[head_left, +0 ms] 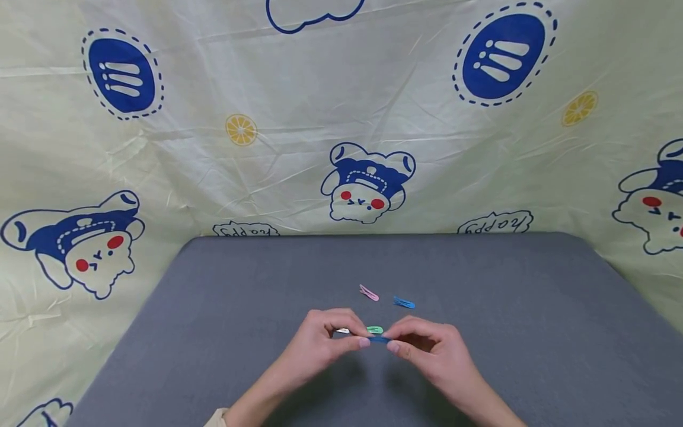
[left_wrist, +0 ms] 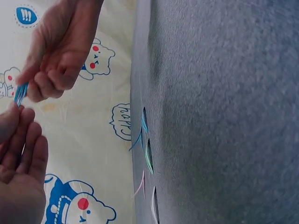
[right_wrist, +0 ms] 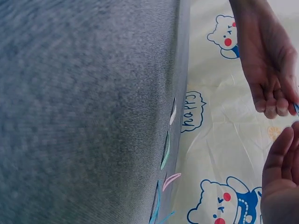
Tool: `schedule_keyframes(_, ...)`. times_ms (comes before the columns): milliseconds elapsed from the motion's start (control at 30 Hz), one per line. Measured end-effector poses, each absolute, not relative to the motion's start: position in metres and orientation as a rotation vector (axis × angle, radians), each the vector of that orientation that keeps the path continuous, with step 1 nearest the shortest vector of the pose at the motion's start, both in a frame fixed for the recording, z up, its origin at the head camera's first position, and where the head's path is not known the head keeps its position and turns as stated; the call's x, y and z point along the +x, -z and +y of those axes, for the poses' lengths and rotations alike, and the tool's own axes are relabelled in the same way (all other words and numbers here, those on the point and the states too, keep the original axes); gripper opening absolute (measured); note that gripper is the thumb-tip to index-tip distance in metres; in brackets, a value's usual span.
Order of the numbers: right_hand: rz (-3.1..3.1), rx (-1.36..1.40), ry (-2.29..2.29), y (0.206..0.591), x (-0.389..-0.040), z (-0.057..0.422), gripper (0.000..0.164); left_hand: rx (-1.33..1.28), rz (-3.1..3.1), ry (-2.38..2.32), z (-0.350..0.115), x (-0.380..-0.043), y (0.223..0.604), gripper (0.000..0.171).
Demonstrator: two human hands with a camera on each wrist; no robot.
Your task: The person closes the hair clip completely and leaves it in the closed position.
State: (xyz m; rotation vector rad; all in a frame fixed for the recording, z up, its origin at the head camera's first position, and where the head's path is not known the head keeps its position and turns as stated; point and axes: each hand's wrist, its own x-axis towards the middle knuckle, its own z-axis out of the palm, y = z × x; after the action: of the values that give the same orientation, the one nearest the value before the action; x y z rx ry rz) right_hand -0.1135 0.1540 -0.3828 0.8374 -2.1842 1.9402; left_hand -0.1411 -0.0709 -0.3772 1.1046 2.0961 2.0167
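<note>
As we work above the grey worktop (head_left: 213,332), the fingers of our left hand (head_left: 320,338) and right hand (head_left: 443,350) pinch opposite ends of a blue clip (head_left: 379,339), its long axis bridging them side to side, neither hand nearer, a green clip (head_left: 375,330) beyond.

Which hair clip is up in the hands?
The blue clip pinched between the left hand and right hand; the pink clip, green clip, white clip and other blue clips lie on the table.
</note>
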Motion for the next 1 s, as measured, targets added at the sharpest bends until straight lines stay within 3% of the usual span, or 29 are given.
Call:
schedule_keyframes(267, -2.248, 0.876, -1.984, 0.3863, -0.1162, 0.156, 0.013, 1.084, 2.001, -1.963, -0.0744, -0.1477, 0.382, 0.007)
schedule_keyframes(633, -2.313, 0.579, -2.206, 0.3848, -0.1151, 0.1545, 0.018, 1.1, 2.441, -1.873, -0.0775, -0.1471, 0.38, 0.014)
schedule_keyframes(1000, -2.274, 0.482, -2.312, 0.3841, -0.1168, 0.1543, 0.025, 1.496, 2.685, -1.679, -0.0787, -0.1499, 0.3792, 0.019)
